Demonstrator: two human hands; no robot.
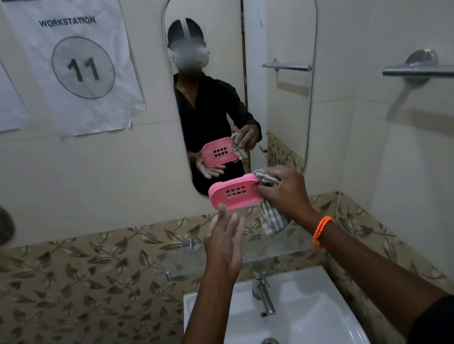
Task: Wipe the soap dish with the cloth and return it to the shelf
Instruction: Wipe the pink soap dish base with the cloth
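- Head view: pink oval plastic soap dish (234, 191) held up in the air in front of the rounded wall mirror (282, 33), above the clear glass shelf (277, 245) and the white ceramic basin (314, 323).
- Right hand (284, 193): grip curled round the checked grey-and-white cloth (274, 219), bunched against the dish's right end; thumb looks to pinch the dish edge through or beside the cloth, exact contact hard to tell.
- Left hand (225, 240): fingers mostly straight, relaxed, fingertips touching the dish's lower left rim from below; supports, does not clamp.
- Risk: dish is held mostly at one end; a firm wipe stroke could lever it off the left fingertips and drop it onto the shelf or into the basin.
- Risk: loose cloth tail hangs just above the shelf and could snag or drag when the dish goes back.
- Risk: glass shelf is hard to see, so a misjudged set-down could leave the dish overhanging the edge.
- Dish look: smooth glossy pink, tilted with one broad face toward the camera, two rows of small rectangular drain slots in the middle, no visible soap residue.
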